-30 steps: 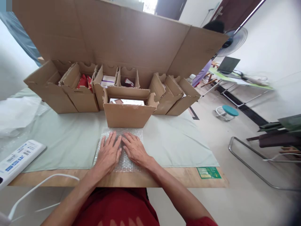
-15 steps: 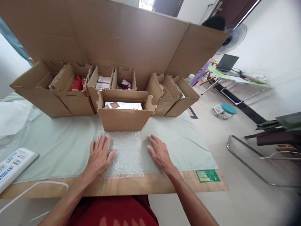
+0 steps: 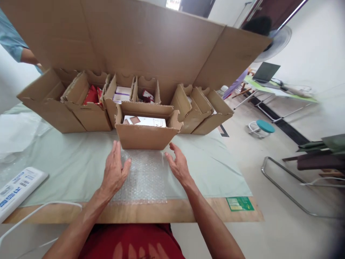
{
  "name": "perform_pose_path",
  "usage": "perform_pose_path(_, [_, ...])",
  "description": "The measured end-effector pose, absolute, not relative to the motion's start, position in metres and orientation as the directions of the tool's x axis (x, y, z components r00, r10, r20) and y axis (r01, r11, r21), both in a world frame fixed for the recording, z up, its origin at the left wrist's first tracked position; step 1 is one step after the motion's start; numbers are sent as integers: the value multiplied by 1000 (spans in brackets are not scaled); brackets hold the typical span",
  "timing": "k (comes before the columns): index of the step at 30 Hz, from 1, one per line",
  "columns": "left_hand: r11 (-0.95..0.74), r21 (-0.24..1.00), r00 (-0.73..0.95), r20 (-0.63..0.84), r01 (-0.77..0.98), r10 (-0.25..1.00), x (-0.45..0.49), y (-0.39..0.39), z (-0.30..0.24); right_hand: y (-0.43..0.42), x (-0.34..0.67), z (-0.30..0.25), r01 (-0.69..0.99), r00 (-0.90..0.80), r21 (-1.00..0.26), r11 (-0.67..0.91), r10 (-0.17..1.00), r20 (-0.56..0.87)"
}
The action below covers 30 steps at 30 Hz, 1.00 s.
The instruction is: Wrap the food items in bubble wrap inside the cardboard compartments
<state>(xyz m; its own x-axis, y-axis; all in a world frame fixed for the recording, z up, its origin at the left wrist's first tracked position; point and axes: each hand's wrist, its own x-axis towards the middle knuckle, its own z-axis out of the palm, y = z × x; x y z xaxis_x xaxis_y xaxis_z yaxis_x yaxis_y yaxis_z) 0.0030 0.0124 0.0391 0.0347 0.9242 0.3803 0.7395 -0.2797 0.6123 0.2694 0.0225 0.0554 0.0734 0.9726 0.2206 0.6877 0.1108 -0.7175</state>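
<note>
At the middle of the bench's (image 3: 178,213) front edge, we see one sheet of bubble wrap (image 3: 144,176) lying flat, its near end over the bare wood. Two hands flank it: the left hand (image 3: 113,171) and the right hand (image 3: 178,164), both empty, fingers loosely extended and thumbs apart. We cannot tell whether either touches the sheet. Just beyond the sheet's far end stands one front box (image 3: 145,137), with one white carton (image 3: 151,121) inside. Behind, we count four open boxes (image 3: 90,117) toward the left edge; those toward the right edge overlap too much for a sure count. One green label (image 3: 239,203) marks the front right corner; one white device (image 3: 21,190), the front left.
</note>
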Motion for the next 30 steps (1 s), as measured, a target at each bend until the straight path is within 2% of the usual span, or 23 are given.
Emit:
perform_pose_path(3, [-338,459,189,340,822,921,11,-2,34,-2,239,48,800,-83,-558,219,962,258])
perform_pose_path(5, [-395,356,317,257,847,913,17,-11,27,-14,216,40,830,-265,-457,321,947,184])
perform_pose_path(7, [-432,305,388,196,849,901,16,-17,20,-22,204,32,845,-377,-369,388,920,105])
perform_pose_path(9, [-422,274,386,176,864,905,5,-21,15,-31,211,27,872,-380,-306,382,922,68])
perform_pose_path(11, [-373,225,341,168,900,925,-12,-25,15,-42,232,27,914,-301,-268,305,952,57])
perform_pose_path(13, [-319,189,288,174,929,942,-29,-31,17,-56,256,33,943,-215,-247,222,975,57])
perform_pose_path(15, [-321,185,286,192,929,939,-40,-39,20,-71,275,42,942,-214,-249,224,974,67])
perform_pose_path(20, [-589,251,567,161,768,808,-35,-58,24,-89,277,54,800,-533,-284,528,844,68])
perform_pose_path(23, [-618,301,620,102,726,778,-29,-63,25,-80,266,49,735,-576,-356,577,808,121])
perform_pose_path(27, [-559,394,582,70,730,810,-36,-61,32,-68,260,50,667,-409,-622,411,899,156])
perform_pose_path(30, [-402,580,441,80,709,894,-49,-55,40,-65,266,60,512,-260,-841,176,965,44])
